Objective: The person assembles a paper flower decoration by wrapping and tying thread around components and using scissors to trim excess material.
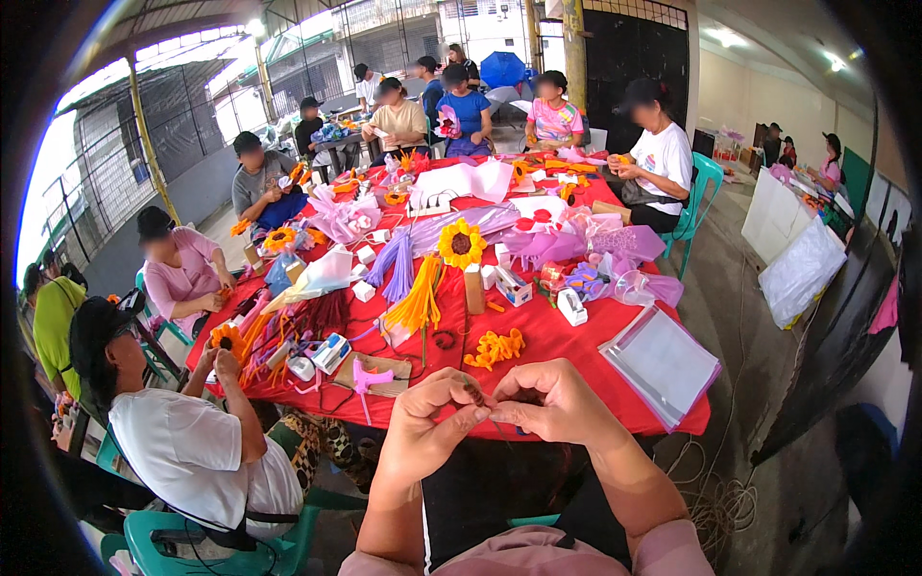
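My left hand point(434, 415) and my right hand point(549, 400) meet in front of my chest, fingertips pinched together on a thin dark stem-like craft piece point(477, 396) that sticks up a little between them. Both hands hover just short of the near edge of a long table under a red cloth point(567, 350). Closest on the table lie a small heap of curled orange pieces point(495, 347), a pink glue gun point(365, 377) on a brown card, and a finished sunflower point(462, 244) on a stem.
A stack of clear plastic sleeves point(663, 363) lies at the table's near right corner. Bundles of purple, yellow and red craft stems, small boxes and wrapped flowers cover the cloth. A person in white point(182, 437) sits close on my left; several others sit around the table.
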### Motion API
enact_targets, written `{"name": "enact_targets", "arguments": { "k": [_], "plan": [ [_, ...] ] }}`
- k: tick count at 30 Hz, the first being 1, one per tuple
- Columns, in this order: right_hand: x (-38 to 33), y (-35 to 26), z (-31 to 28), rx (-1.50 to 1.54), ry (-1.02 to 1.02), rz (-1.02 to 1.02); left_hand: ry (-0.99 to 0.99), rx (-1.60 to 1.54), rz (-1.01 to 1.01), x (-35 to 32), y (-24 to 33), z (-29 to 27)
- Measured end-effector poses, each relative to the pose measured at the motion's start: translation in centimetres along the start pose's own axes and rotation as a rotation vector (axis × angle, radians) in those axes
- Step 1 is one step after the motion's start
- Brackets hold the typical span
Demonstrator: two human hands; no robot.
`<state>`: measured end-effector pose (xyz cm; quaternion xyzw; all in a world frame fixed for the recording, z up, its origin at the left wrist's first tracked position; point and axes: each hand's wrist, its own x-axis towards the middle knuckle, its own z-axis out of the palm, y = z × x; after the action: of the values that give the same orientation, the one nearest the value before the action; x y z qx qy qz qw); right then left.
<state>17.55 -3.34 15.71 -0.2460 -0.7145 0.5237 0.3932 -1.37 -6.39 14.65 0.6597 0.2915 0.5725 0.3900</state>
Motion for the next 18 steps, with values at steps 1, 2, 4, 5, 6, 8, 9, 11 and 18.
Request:
{"name": "enact_targets", "arguments": {
  "k": [1,2,4,5,6,8,9,11,18],
  "plan": [
    [0.0,0.1,0.0,-0.025,0.021,-0.028,0.030,-0.004,-0.017,0.0,-0.3,0.1],
    [0.1,0.1,0.1,-0.050,0.041,-0.056,0.059,-0.009,-0.035,-0.1,-0.7,0.2],
    [0.1,0.3,0.3,-0.115,0.088,-0.116,0.108,0.039,-0.049,-0.2,-1.1,0.3],
    [0.1,0.3,0.3,-0.154,0.114,-0.149,0.127,0.091,-0.045,-0.2,-1.2,0.3],
    [0.2,0.3,0.4,-0.193,0.139,-0.182,0.146,0.143,-0.042,-0.2,-1.2,0.3],
    [0.0,-0.3,0.6,-0.266,0.174,-0.166,0.156,0.252,-0.018,0.0,-0.9,0.4],
    [0.0,-0.5,0.7,-0.303,0.191,-0.158,0.161,0.307,-0.007,0.2,-0.8,0.5],
    [0.1,-0.2,1.0,-0.420,0.265,-0.230,0.190,0.323,0.014,0.5,-0.7,1.0],
    [0.6,1.6,3.1,-0.746,0.474,-0.342,0.408,0.484,0.091,0.7,-2.2,2.4]
  ]
}}
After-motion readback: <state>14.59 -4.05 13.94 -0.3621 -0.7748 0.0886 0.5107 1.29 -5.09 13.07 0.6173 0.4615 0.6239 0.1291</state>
